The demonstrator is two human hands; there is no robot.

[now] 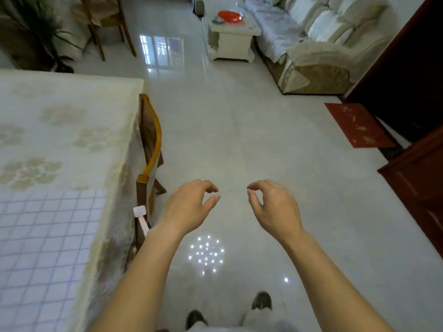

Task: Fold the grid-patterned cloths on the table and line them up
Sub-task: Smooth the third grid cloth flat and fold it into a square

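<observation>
Off the right side of the table [72,97], out over the floor, the person holds both arms forward with nothing in them. The left hand [189,207] and the right hand [273,207] hang side by side, apart from each other, fingers loosely curled toward the thumbs and gripping nothing. On the table's near corner lies a grid-patterned cloth [43,248], white with thin blue lines, spread flat on the lace cover and running out of sight at the near and left edges; neither hand touches it. To my eye no fold has been made on this piece, and the step in hand is simply the approach. The next move, I judge, calls for turning toward the table and bringing both hands to the cloth's edge nearest the table's right side, so two corners can be pinched and lifted together. By count I see one grid cloth, though whether others lie out of view I cannot tell; two hands, both empty; one table; and one wooden chair [149,144] tucked against the table's right edge.
</observation>
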